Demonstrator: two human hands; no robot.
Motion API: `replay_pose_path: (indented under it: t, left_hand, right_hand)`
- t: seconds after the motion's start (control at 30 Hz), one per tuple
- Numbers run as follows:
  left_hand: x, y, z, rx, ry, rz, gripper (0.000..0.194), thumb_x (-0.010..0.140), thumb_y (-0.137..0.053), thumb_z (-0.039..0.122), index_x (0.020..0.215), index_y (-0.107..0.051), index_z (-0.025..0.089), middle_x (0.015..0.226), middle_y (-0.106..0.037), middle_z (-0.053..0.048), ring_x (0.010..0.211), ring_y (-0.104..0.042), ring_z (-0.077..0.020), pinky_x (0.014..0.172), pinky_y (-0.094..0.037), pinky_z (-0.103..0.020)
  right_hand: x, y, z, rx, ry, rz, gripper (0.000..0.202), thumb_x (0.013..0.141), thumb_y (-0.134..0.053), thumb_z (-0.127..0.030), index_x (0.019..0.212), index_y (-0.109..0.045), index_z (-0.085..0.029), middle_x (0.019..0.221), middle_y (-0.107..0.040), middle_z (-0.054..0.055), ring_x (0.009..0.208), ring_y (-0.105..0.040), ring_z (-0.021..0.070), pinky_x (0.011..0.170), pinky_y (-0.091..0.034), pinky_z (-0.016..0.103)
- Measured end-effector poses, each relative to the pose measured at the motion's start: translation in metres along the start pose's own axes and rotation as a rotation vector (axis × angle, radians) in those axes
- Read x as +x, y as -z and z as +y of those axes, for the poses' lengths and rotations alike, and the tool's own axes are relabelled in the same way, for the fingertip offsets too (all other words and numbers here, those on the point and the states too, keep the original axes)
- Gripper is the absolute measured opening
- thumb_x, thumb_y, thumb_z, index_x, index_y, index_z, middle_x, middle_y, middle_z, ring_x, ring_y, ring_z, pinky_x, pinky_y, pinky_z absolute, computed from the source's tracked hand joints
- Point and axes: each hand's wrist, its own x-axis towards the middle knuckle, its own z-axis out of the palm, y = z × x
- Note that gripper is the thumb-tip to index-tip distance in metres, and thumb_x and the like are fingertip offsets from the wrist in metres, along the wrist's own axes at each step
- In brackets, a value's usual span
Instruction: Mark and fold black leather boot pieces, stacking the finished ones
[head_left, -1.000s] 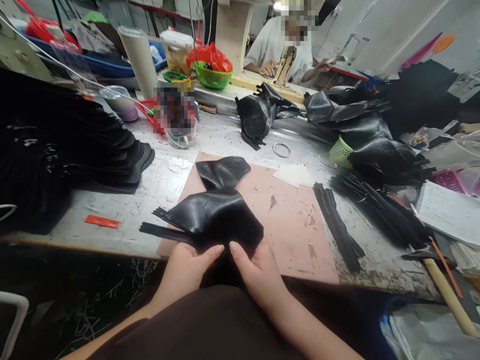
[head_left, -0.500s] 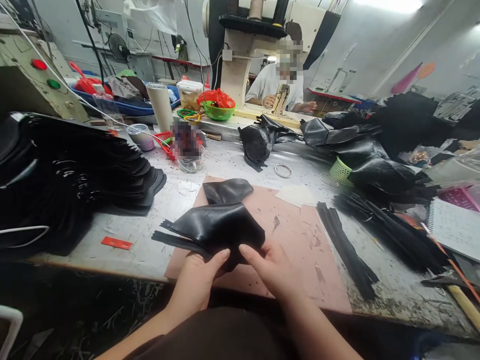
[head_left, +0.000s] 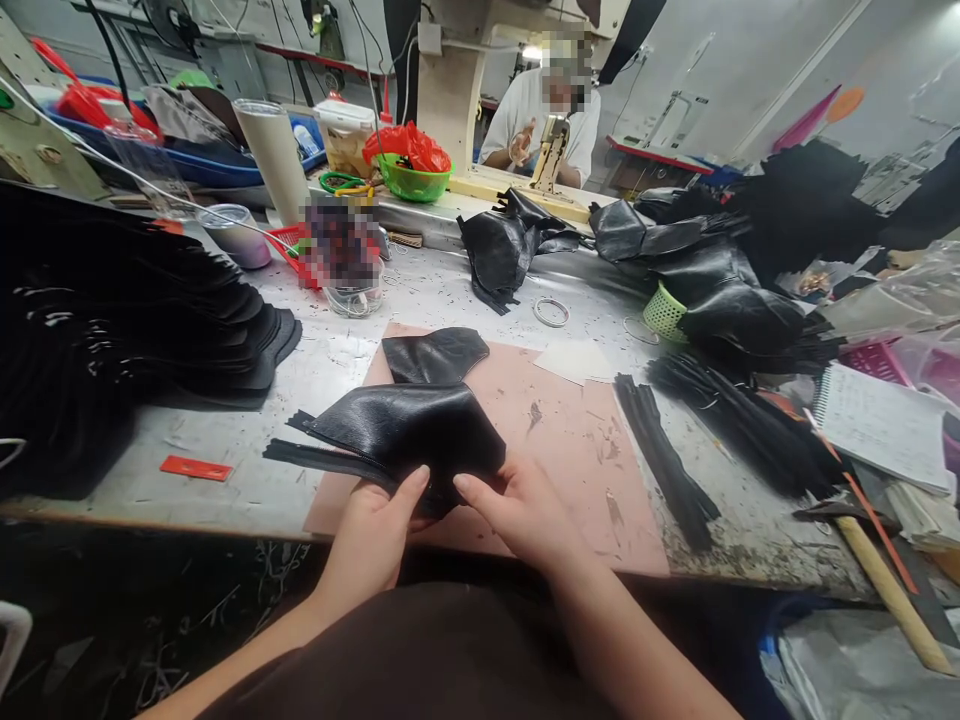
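Between both hands is a curved black leather piece [head_left: 409,425] with a zipper [head_left: 322,457] along its edge, the zipper's loose ends sticking out to the left. My left hand [head_left: 379,525] grips its near edge, thumb on top and fingers hidden beneath. My right hand [head_left: 525,510] pinches the same edge a little to the right, its thumb close to the left one. Just beyond lies a second black leather piece [head_left: 435,355], flat on the pink mat [head_left: 570,450].
Stacked black pieces [head_left: 225,340] stand at the left. Zipper strips [head_left: 664,460] lie right of the mat, near a bundle of more strips [head_left: 742,425], a notebook [head_left: 885,425] and a hammer [head_left: 892,590]. A tape roll [head_left: 551,312] rests farther back. Across the table sits a person [head_left: 540,120] by a machine.
The camera view has tilted down and shifted right. Both hands keep the same hold on the leather piece. The person opposite has raised a hand.
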Motion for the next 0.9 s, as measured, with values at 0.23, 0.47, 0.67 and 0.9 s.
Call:
replay_pose_path:
  t: [0.23,0.47,0.67,0.9]
  left_hand:
    - [-0.004,-0.008,0.005,-0.06,-0.054,0.051,0.044,0.056,-0.076,0.028,0.096,-0.064,0.015,0.091,-0.071,-0.008,0.092,-0.063,-0.0268,0.076,-0.052,-0.033]
    - [-0.007,-0.005,0.013,0.069,-0.033,0.108,0.04,0.044,-0.081,0.025,0.08,-0.069,0.014,0.079,-0.072,-0.007,0.088,-0.064,-0.0281,0.082,-0.049,-0.034]
    - [-0.005,0.004,0.022,0.552,-0.007,0.087,0.025,0.059,-0.073,0.036,0.075,-0.071,0.017,0.076,-0.073,-0.005,0.088,-0.064,-0.0276,0.077,-0.048,-0.029]
    - [-0.005,0.004,0.017,0.373,0.056,0.138,0.017,0.055,-0.076,0.031,0.053,-0.067,0.017,0.054,-0.069,-0.005,0.073,-0.066,-0.0278,0.057,-0.049,-0.025]
  right_hand:
    - [-0.002,-0.003,0.002,-0.079,0.05,0.088,0.013,0.073,-0.057,-0.022,0.08,-0.066,-0.016,0.079,-0.068,0.006,0.074,-0.061,0.0195,0.066,-0.048,0.029]
    - [0.001,0.004,0.008,0.123,-0.096,-0.025,0.017,0.072,-0.057,-0.03,0.075,-0.063,-0.014,0.072,-0.066,0.005,0.069,-0.061,0.019,0.061,-0.048,0.03]
    - [0.002,0.006,0.01,0.201,-0.126,-0.059,0.015,0.07,-0.058,-0.028,0.075,-0.062,-0.014,0.072,-0.065,0.003,0.067,-0.06,0.0161,0.061,-0.047,0.027]
    - [0.001,0.005,0.007,0.089,-0.098,-0.055,0.016,0.071,-0.057,-0.027,0.074,-0.065,-0.013,0.07,-0.067,0.005,0.069,-0.061,0.0184,0.062,-0.048,0.028]
